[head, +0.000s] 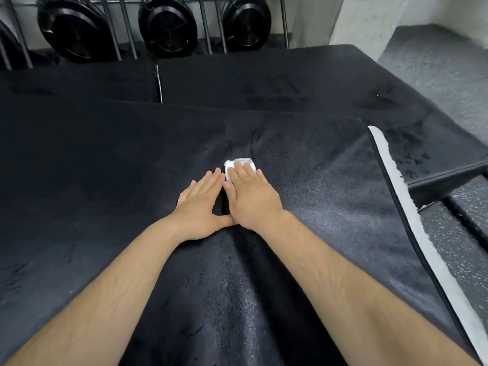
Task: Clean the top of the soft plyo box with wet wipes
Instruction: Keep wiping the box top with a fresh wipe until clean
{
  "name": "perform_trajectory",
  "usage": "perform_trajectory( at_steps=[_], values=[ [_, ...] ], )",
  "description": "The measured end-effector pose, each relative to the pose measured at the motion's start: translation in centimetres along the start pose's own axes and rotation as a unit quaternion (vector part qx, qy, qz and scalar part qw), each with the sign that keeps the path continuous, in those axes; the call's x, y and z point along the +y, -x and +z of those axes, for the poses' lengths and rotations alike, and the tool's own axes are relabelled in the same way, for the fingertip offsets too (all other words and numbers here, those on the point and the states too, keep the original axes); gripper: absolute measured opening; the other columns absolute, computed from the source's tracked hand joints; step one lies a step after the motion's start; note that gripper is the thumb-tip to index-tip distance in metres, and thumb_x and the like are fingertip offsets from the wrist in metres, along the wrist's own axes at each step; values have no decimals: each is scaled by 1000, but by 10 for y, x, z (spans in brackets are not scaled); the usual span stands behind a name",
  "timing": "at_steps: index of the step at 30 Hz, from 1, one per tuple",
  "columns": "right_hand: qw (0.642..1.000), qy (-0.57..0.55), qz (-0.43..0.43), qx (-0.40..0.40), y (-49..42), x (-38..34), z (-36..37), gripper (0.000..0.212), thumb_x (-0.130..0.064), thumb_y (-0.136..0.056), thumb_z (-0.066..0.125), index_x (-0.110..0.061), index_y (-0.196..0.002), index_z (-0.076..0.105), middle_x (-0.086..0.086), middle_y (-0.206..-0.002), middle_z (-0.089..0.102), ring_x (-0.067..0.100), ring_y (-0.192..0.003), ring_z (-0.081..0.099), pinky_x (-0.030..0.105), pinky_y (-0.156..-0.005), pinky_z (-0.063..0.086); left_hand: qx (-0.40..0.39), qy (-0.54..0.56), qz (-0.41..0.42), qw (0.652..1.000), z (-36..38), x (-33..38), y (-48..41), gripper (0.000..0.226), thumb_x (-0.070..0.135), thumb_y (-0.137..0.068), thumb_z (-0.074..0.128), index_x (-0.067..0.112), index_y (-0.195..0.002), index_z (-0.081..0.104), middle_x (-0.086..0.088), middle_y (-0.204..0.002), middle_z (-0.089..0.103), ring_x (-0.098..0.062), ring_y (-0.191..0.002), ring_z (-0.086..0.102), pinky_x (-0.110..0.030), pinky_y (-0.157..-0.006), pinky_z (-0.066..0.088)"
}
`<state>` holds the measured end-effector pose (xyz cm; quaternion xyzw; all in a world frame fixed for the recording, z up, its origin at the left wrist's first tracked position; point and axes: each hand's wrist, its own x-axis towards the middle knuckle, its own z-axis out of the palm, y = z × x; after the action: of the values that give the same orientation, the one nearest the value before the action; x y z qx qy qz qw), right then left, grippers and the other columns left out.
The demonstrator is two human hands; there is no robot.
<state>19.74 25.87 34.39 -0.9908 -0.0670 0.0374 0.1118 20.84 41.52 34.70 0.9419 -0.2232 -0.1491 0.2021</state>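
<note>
A gym is indicated by black padded plyo boxes (pixel 105 180) filling the middle of the frame, speckled rubber flooring (pixel 449 75) at the right edge, and three black fan-wheel housings (pixel 169 25) on metal frames (pixel 284 22) along the top.

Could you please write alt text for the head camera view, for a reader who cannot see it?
A person's right hand presses a folded white wet wipe flat onto the black top of a soft plyo box, with the left hand resting flat beside it. A white fuzzy strip runs along the box's right edge, beside grey speckled flooring.
</note>
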Motion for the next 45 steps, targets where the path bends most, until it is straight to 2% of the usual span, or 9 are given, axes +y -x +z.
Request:
perform_trajectory(
  at_steps=[4,8,11,14,17,21,35,41,45],
  values=[
    [999,-9,15,36,10,36,-10,51,-32,-107,13,-20,-155,25,-5,-160,26,16,-150,16,43,-124,14,-27,-29,-22,999,-7,6,2,107,77,-82,52,29,-159,-5,18,-163,-17,-1,-148,-17,-31,-121,-7],
    [998,2,58,36,-1,62,-21,52,-31,-107,12,-15,-152,30,1,-155,32,23,-143,27,43,-121,20,-13,-114,-42,992,-32,20,-24,99,78,-83,48,26,-159,11,10,-164,6,-17,-149,6,-40,-118,13],
    [998,52,12,40,11,44,-13,67,-37,-99,-1,-9,-149,34,6,-150,38,27,-138,33,40,-114,29,-24,-127,-27,991,-36,22,-52,112,82,-78,51,26,-160,1,8,-166,-9,-16,-152,-12,-41,-123,-2],
    [997,66,-23,28,17,47,-13,71,-39,-97,-4,-11,-151,33,2,-152,37,24,-142,31,41,-117,29,-64,-58,-22,996,-28,14,-60,112,76,-80,56,27,-158,-8,11,-163,-22,-8,-147,-27,-38,-121,-15],
    [998,64,-19,10,-7,54,-18,66,-36,-99,0,-11,-154,26,1,-156,31,23,-146,24,41,-120,24,-62,-35,-20,997,-26,11,-60,110,73,-81,58,29,-158,-8,14,-162,-23,-4,-145,-28,-36,-121,-16],
    [996,89,-18,21,-16,41,-18,85,-39,-88,-18,-7,-153,26,7,-156,31,29,-143,26,39,-117,25,-60,-30,-22,997,-24,10,-62,112,73,-80,58,29,-158,-8,16,-162,-22,-3,-145,-28,-36,-121,-15],
    [997,64,-50,16,-22,28,-15,54,-33,-108,18,-10,-155,28,6,-159,31,27,-148,22,39,-122,17,-24,29,-20,999,-20,7,-60,108,35,-83,69,25,-159,-7,14,-164,-17,0,-146,-24,-32,-122,-14],
    [997,70,-40,-14,-55,26,-21,53,-32,-108,16,-11,-156,25,3,-162,23,24,-152,13,40,-124,15,-24,53,-13,998,-20,6,-59,120,51,-78,75,28,-158,-11,16,-163,-17,0,-146,-24,-32,-122,-14],
    [997,70,-27,-12,-57,21,-16,54,-31,-109,15,-11,-159,20,5,-166,17,25,-154,9,39,-125,9,-28,54,-16,998,-23,8,-59,120,44,-79,76,27,-158,-13,13,-164,-19,-1,-146,-25,-32,-122,-14]
  ],
)
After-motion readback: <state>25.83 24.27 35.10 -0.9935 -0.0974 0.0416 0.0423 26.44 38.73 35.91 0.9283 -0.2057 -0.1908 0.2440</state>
